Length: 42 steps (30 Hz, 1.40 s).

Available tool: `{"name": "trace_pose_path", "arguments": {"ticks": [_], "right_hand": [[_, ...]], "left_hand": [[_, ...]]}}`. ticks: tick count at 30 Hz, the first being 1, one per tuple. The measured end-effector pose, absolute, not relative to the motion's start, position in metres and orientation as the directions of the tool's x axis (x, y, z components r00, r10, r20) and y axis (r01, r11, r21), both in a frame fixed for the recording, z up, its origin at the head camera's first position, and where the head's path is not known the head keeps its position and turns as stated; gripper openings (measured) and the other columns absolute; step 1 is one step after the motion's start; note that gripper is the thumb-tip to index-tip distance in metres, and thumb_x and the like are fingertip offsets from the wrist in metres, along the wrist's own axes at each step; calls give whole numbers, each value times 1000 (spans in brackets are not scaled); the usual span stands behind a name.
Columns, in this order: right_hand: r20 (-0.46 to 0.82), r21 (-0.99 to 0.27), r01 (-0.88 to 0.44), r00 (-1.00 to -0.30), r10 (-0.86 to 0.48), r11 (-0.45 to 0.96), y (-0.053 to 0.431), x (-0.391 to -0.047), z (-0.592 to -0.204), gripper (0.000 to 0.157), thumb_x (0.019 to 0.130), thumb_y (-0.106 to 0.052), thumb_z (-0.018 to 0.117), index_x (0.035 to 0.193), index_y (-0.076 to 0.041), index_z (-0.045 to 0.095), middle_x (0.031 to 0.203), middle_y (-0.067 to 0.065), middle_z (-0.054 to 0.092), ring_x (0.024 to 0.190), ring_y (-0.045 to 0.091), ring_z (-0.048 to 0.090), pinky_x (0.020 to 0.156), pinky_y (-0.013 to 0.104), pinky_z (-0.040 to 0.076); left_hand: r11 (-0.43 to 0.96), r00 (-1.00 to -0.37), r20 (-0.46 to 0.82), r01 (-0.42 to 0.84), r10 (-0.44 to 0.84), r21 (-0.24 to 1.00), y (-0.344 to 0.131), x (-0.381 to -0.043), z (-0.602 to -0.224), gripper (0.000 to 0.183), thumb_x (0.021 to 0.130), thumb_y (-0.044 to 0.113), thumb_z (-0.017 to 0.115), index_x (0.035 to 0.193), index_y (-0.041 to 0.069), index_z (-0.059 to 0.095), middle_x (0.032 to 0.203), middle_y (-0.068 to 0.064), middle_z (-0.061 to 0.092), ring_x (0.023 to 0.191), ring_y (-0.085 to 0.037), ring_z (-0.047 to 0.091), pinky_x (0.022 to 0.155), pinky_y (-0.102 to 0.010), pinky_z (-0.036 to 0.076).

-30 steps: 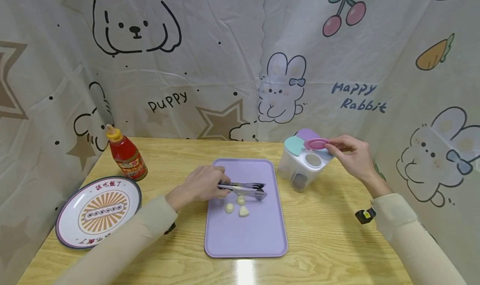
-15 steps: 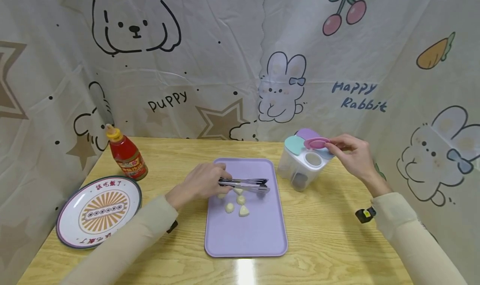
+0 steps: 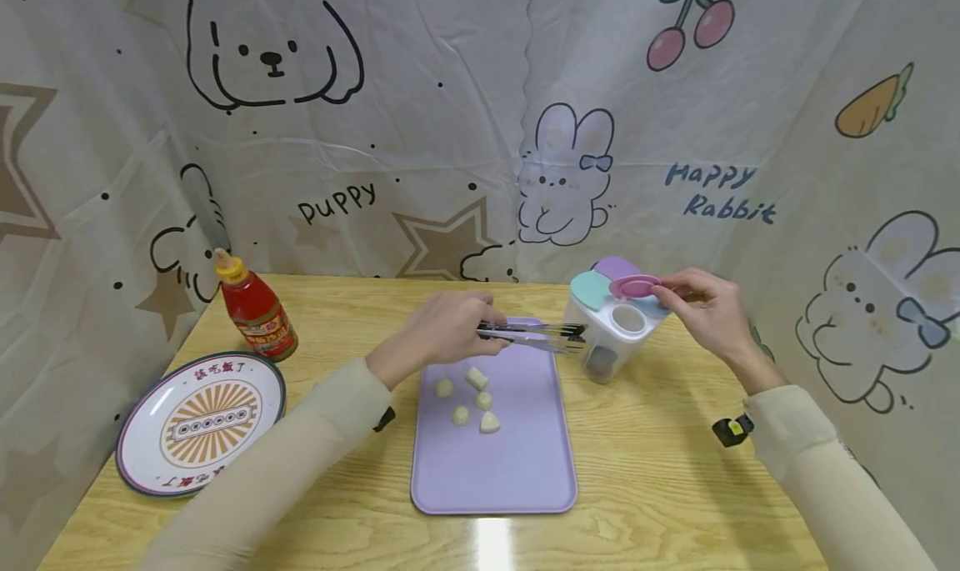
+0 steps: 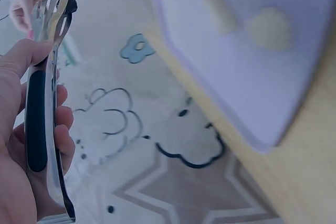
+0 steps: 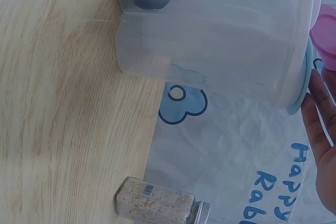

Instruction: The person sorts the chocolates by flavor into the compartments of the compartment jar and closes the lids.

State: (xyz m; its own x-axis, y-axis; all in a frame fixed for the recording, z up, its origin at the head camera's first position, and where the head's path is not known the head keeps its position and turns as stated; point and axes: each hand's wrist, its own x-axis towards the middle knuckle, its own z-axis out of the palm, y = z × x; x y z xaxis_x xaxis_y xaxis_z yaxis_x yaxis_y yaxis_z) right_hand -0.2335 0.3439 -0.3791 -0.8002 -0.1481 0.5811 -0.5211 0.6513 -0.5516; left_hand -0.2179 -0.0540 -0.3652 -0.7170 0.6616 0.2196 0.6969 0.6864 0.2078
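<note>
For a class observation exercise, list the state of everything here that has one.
Tongs, raised in left hand
Pink lid, open, in right hand
Green lid, closed
Purple lid and blue lid, seemingly closed
Container, upright
Sauce bottle, upright, top on
Plate, face up
White pieces, loose on tray
Grain jar, upright, lidded

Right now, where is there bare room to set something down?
Bare: the near end of the lilac rectangular tray, below the small cream chunks, and the wooden tabletop between tray and beige right sleeve. Crowded: the tray's far right corner, where metal tongs point at the white container.
</note>
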Motion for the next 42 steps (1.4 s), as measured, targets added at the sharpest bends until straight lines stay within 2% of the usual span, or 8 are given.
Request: {"name": "trace_pose_path", "arguments": {"ticks": [6,12,15,17,24,27,33,42], "right_hand": [[587,-550,-526,-796,-148,649,345,-233,-379,11,90,2,79,101,-2,80,92,-30,67,78,-12,61,72,4,49],[600,-537,-542,-784,-159,647,346,-234,-381,9,91,-1,79,101,-3,80,91,-1,76,78,-12,62,72,4,50],[602,-536,-546,-782,-162,644,345,-235,-381,10,91,-1,79,101,-4,81,91,5,77,78,-12,62,73,4,50],[601,-540,-546,-783,-162,641,346,-235,-381,9,92,-2,79,101,-4,81,91,3,77,79,-12,62,73,4,49],[595,-553,-544,-788,-158,631,346,-236,-381,12,91,3,78,101,-3,81,92,-21,73,79,-12,62,73,4,48],[594,-550,-542,-788,-158,635,346,-236,-381,11,92,0,78,102,-3,81,92,-16,75,79,-12,62,74,4,48],[598,-539,-545,-785,-164,642,347,-236,-382,9,94,-7,78,102,-3,81,92,2,77,80,-12,62,74,4,49],[598,-545,-544,-785,-159,638,347,-236,-382,10,91,0,79,101,-3,81,92,-13,75,80,-12,61,75,4,49]], "left_hand": [[656,-678,266,733,685,177,-28,-226,-343,31,92,40,80,117,21,82,111,-3,76,64,-9,49,52,-21,32],[646,-673,271,738,688,194,-7,-234,-329,32,94,39,77,121,22,81,98,1,69,63,-10,44,52,-21,32],[657,-686,266,727,678,199,-1,-238,-327,33,94,40,77,123,23,80,99,2,69,63,-9,41,51,-21,31],[668,-696,258,717,670,197,1,-241,-327,34,95,41,76,124,23,80,99,0,70,62,-9,39,51,-21,30],[691,-724,237,690,649,215,8,-249,-330,35,95,42,77,126,25,79,128,-5,75,64,-10,45,50,-22,32],[695,-731,214,683,648,226,11,-251,-333,35,95,42,76,126,25,78,120,-2,74,70,-11,50,53,-22,35],[688,-733,184,679,655,255,15,-253,-338,37,95,42,76,128,25,78,135,-4,72,80,-17,64,52,-22,35],[707,-740,214,672,637,221,8,-253,-343,43,93,49,77,129,25,77,139,-8,71,78,-18,69,51,-20,32]]}}
